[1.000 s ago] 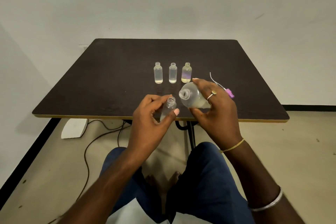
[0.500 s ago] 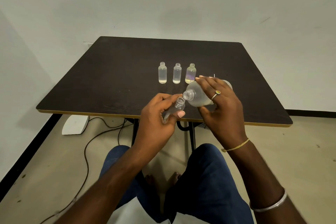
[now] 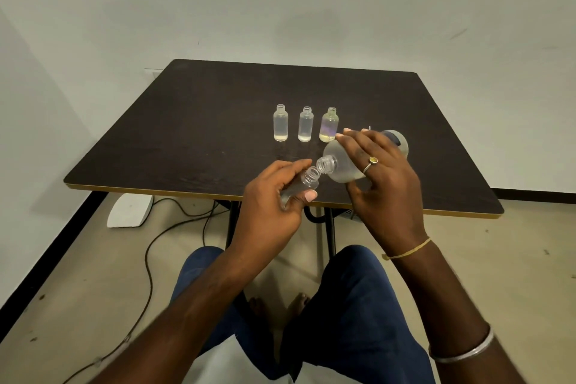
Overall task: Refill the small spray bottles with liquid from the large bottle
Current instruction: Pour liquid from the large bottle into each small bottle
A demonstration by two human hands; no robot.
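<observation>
On the dark square wooden table [image 3: 193, 121], in the middle of the frame, three small clear plastic bottles without caps stood upright in a row. The left small bottle [image 3: 280, 123] and the middle small bottle [image 3: 305, 125] each showed only a thin layer of liquid at the bottom. The right small bottle [image 3: 328, 125], with a yellowish tint, also looked nearly empty. So I judged that the task was at its early part: these three were waiting, and the fourth was being served.

Below the row, left of centre, the left hand [image 3: 269, 206] was closed around the fourth small clear bottle [image 3: 304, 185], tilted with its open neck up and to the right. The thumb pressed on its lower side. Just right of it, the large frosted round plastic bottle [image 3: 341, 165] lay almost horizontal in the air, its mouth touching or very near the small neck. I could not tell if liquid was flowing. The right hand [image 3: 383, 184], with a ring, grasped this large bottle from above, fingers spread over its body.
</observation>
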